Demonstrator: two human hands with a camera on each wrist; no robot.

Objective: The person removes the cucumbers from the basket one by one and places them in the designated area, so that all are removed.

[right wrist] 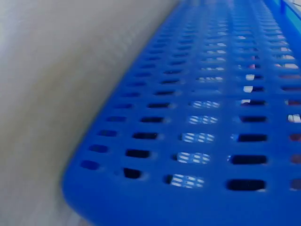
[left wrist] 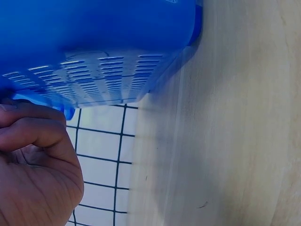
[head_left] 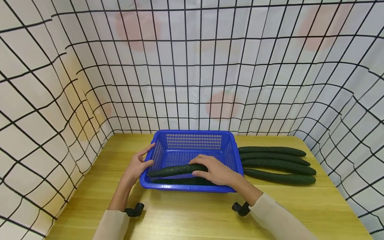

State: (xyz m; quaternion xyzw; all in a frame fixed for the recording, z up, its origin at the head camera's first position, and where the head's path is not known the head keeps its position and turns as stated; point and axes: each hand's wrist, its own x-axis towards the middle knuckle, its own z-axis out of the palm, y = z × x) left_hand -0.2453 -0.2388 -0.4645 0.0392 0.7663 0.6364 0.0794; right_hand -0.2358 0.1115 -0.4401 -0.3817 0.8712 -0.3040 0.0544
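Note:
In the head view, my right hand [head_left: 218,170] reaches over the front of a blue plastic basket [head_left: 192,187] and grips a dark green cucumber [head_left: 172,170] by its right part. This cucumber slants slightly, its left end low near the basket's front left corner. Another cucumber [head_left: 183,181] lies inside along the front wall, partly hidden. My left hand [head_left: 137,165] holds the basket's left rim, thumb and forefinger on it. Its other fingers look curled in the left wrist view. The right wrist view shows the basket's slotted wall [right wrist: 202,117]; my right hand is hidden there.
Several cucumbers [head_left: 279,163] lie side by side on the wooden table [head_left: 186,220], right of the basket. Black wire mesh [head_left: 192,65] stands around the back and sides, with pale sheeting behind it. A black wrist mount [head_left: 241,209] sits by my right sleeve.

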